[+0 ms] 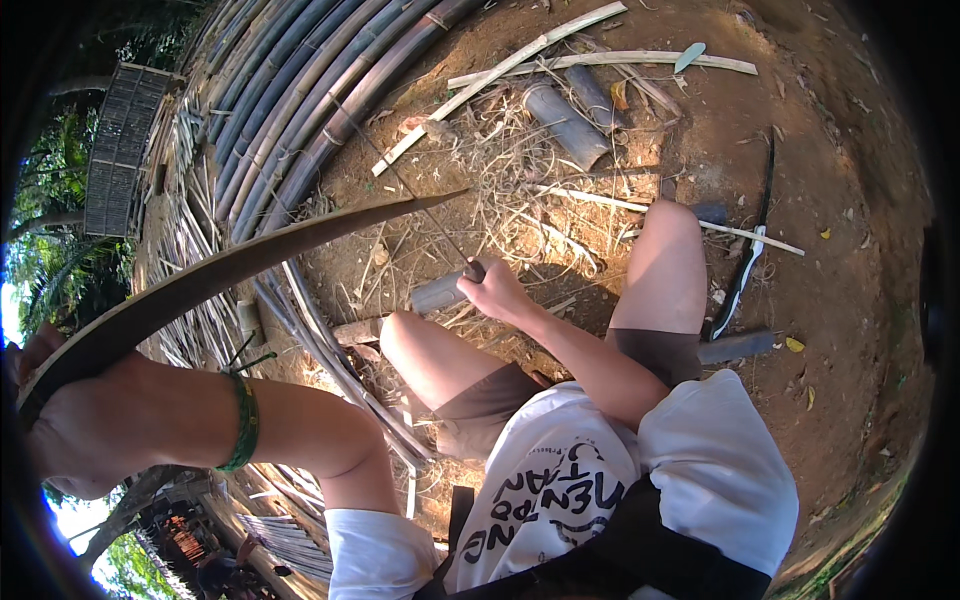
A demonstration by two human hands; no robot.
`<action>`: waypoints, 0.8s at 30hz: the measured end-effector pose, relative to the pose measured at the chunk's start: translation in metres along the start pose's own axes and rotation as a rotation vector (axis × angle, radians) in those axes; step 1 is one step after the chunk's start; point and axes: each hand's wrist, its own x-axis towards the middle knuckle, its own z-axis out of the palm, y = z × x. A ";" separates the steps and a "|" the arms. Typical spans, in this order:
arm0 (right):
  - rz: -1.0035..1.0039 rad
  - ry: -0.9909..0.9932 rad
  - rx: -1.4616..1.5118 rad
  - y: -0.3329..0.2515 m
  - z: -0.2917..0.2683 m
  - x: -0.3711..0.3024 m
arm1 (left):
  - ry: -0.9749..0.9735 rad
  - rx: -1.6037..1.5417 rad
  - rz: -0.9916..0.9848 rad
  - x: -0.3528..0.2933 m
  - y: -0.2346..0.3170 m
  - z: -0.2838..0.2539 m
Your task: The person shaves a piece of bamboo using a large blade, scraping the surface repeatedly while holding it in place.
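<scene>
My left hand [85,405], at the far left, is closed around the near end of a long split bamboo strip [240,250]. The strip runs rightward and tapers toward the middle of the view. My right hand [497,292] grips the dark handle of a knife [474,270] in front of my knees. Its thin blade, seen nearly edge-on, points away to the upper left and crosses the strip near its far end. Whether the blade touches the strip I cannot tell. Below the knife lies a short bamboo piece [437,292].
Bamboo poles [350,75] are stacked at the upper left, with thin split sticks [190,260] beside them. Shavings [510,170], cut bamboo sections [565,125] and pale strips [500,70] litter the dirt ahead. A long dark blade with a black-and-white handle [740,280] lies right of my knee.
</scene>
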 end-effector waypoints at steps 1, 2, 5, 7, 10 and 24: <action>0.113 -0.006 0.005 0.019 -0.003 0.011 | -0.024 0.011 0.009 0.001 -0.002 0.000; 0.300 -0.079 -0.025 0.041 -0.010 0.025 | -0.047 0.020 0.020 0.001 -0.003 -0.001; 0.305 -0.072 -0.028 0.075 -0.011 0.034 | -0.055 0.068 0.038 -0.001 0.004 0.000; 0.225 -0.127 0.084 0.021 -0.009 0.005 | -0.029 0.088 0.016 -0.007 -0.005 -0.009; 0.006 -0.051 0.078 -0.017 0.000 -0.013 | -0.032 0.053 -0.001 -0.005 -0.015 -0.008; 0.310 -0.053 0.101 0.059 0.000 0.045 | -0.004 -0.236 -0.081 0.028 -0.040 -0.021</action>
